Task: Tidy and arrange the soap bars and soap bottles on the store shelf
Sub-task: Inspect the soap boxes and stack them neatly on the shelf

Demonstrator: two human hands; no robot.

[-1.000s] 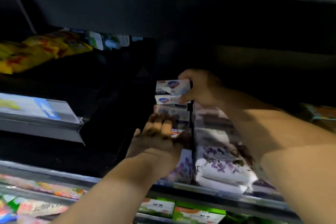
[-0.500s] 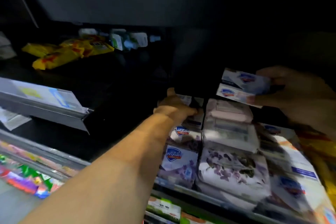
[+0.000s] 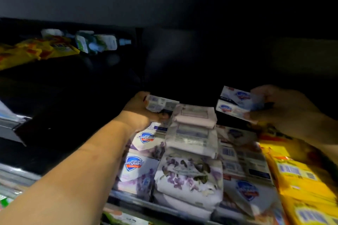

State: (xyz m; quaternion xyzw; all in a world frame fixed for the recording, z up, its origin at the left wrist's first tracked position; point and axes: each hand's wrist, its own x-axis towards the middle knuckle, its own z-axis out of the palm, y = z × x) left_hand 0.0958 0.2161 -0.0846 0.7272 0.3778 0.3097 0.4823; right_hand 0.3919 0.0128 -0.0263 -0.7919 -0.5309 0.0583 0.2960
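Currently: left hand (image 3: pixel 140 112) grips one soap box (image 3: pixel 161 103) at 11 o'clock, behind the Safeguard column (image 3: pixel 141 153); right hand (image 3: pixel 285 107) holds two stacked boxes (image 3: pixel 237 105) at 2 o'clock, long axes crosswise, nearer the right hand.

Dim and murky, shelf depths black, front lit, motion blur, edges warped

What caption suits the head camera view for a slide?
Left hand grips a soap box at the shelf; right hand holds two soap boxes aloft.
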